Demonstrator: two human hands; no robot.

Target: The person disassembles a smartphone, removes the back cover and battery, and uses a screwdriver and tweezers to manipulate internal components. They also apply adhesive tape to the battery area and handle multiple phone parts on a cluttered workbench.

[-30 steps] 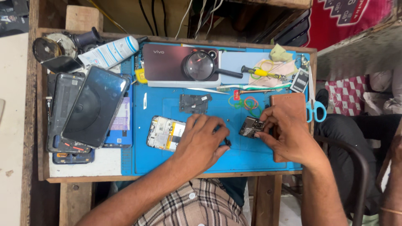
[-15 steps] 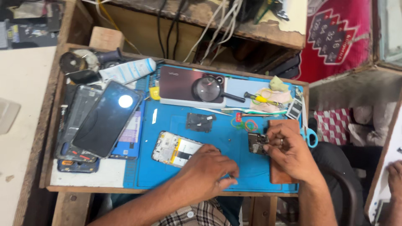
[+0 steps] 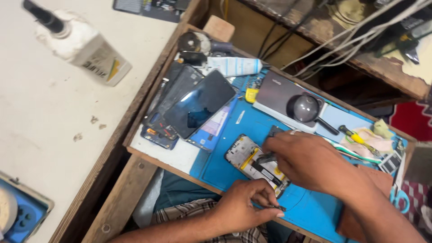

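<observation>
We look down on a small wooden worktable [image 3: 135,180] set against a pale counter, with a blue work mat [image 3: 225,166] covering most of its top and loose cables hanging over the far edge. Near the front edge of the mat lies an opened phone [image 3: 252,159], its back off and its yellow and silver insides showing. Our right hand [image 3: 310,162] reaches across it from the right edge, fingers pressed together and bent down, pinching a small dark part [image 3: 266,157] against the phone's middle. Our left hand [image 3: 245,207] rests at the front edge just beside the phone, thumb and forefinger closed on thin dark tweezers [image 3: 275,207] whose tip lies on the mat. Towards the left edge we see a stack of dark phone screens [image 3: 193,105]. At the far edge sit a white tube [image 3: 236,66], a grey phone back [image 3: 279,92] and a yellow-handled screwdriver [image 3: 355,137].
</observation>
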